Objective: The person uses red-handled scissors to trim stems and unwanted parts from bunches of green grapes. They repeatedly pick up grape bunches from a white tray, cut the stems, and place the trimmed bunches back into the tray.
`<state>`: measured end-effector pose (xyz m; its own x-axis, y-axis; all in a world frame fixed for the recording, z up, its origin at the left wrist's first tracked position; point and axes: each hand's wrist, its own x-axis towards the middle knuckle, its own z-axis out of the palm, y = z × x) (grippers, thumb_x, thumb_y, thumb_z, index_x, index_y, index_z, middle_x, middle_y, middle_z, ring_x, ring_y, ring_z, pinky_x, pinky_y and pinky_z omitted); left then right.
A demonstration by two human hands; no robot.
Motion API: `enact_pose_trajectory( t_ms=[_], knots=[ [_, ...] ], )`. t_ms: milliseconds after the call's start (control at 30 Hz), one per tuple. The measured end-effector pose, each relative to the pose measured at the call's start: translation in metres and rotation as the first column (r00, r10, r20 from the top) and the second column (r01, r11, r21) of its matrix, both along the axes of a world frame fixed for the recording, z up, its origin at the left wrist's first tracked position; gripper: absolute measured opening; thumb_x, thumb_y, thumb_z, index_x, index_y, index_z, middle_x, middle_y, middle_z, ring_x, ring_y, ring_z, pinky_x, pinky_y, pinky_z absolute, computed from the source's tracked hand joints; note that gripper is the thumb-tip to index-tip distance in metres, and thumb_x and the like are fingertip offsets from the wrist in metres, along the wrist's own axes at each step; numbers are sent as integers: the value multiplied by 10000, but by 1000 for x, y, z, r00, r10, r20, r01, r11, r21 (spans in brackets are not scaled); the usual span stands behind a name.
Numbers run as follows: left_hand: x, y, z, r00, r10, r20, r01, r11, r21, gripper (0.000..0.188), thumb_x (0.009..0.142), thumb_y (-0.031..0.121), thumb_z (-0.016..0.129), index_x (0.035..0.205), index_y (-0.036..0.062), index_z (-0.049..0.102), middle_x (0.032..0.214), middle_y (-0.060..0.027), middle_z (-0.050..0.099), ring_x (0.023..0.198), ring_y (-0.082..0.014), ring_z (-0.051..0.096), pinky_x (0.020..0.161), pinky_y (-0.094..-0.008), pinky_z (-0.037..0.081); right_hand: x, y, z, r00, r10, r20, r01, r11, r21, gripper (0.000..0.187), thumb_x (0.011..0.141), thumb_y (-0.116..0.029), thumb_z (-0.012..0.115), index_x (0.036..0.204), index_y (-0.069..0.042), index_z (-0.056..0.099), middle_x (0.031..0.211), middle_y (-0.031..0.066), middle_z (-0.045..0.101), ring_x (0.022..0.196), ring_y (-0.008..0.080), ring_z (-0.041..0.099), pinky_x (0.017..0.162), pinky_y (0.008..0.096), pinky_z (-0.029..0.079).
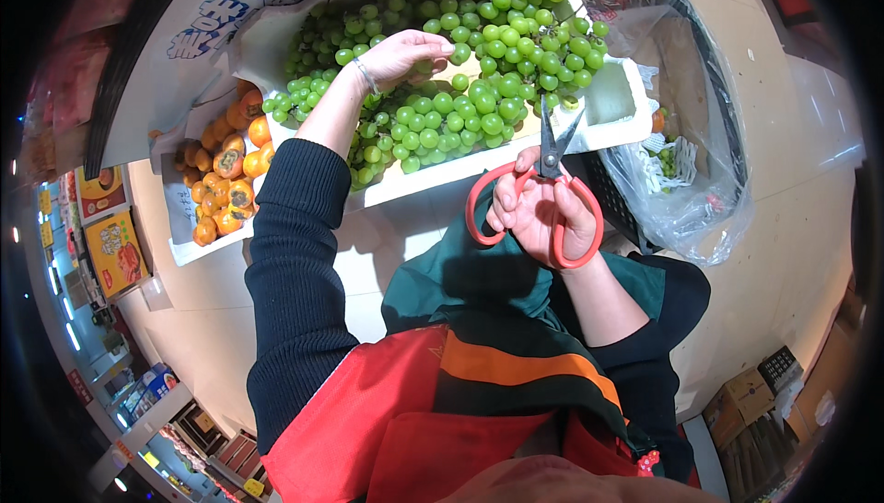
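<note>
Bunches of green grapes [433,127] fill a white foam box [405,192] in front of me. Over its middle, my left hand [408,57] is closed, with thumb and fingertips pinched at a single green grape [459,54]. Whether a stem links that grape to a bunch cannot be seen. My right hand [539,213] holds a pair of scissors [551,155] with red loop handles and dark blades. The blades stand apart and point away from me, just off the near right part of the box, close to the grapes.
Left of the grapes, a smaller white box [189,253] holds orange persimmons [228,164]. At the right stands a dark crate [709,61] lined with a clear plastic bag [714,218], with white foam netting [677,164] and a few fruits inside. Cardboard boxes [741,402] lie at lower right.
</note>
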<state>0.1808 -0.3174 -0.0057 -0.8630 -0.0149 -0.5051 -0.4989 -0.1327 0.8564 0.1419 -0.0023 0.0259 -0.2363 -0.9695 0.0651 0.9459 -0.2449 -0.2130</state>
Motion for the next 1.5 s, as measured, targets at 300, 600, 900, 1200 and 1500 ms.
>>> enact_pose_trajectory(
  t_ms=[300, 600, 900, 1200, 1500],
  knots=[
    [6, 10, 10, 967, 241, -85, -204, 928, 313, 283, 883, 262, 478, 1008, 24, 565, 809, -69, 580, 522, -94, 435, 430, -197, 350, 0, -1, 2, 1000, -4, 26, 5, 1000, -16, 390, 909, -278, 572, 1191, -38, 448, 929, 164, 561, 828, 224, 578, 770, 383, 454],
    [-55, 46, 51, 842, 515, -161, -301, 696, 652, 385, 911, 274, 496, 1216, 41, 530, 992, -73, 562, 645, -96, 455, 493, -170, 408, 1, -1, 0, 999, 8, 45, -7, 1000, -31, 398, 916, -291, 571, 1196, -38, 448, 949, 161, 552, 835, 226, 579, 784, 383, 469],
    [-154, 75, 95, 931, 64, -359, -216, 890, -401, 683, 911, 456, 559, 1424, 72, 321, 1333, -153, 437, 760, -200, 611, 716, -359, 537, -3, 3, -1, 999, -23, -48, 22, 1000, -22, 456, 924, -380, 550, 1213, -56, 410, 940, 138, 531, 832, 217, 546, 755, 379, 437],
    [-27, 39, -5, 947, -279, 159, 142, -81, -987, 205, 761, 244, 678, 965, 223, 684, 852, -59, 644, 837, -255, 641, 737, -387, 533, -5, 9, 0, 999, -1, -36, 1, 1000, -1, 450, 922, -375, 557, 1211, -61, 414, 939, 137, 529, 829, 214, 549, 758, 368, 430],
    [-44, 39, -29, 941, -325, 96, -39, -384, -923, 372, 682, 284, 701, 1049, 234, 676, 969, -52, 490, 985, -227, 479, 778, -358, 387, -3, 4, 2, 999, -17, -50, 16, 1000, -9, 450, 922, -371, 557, 1204, -52, 413, 929, 137, 527, 818, 217, 550, 749, 376, 444]
  ],
)
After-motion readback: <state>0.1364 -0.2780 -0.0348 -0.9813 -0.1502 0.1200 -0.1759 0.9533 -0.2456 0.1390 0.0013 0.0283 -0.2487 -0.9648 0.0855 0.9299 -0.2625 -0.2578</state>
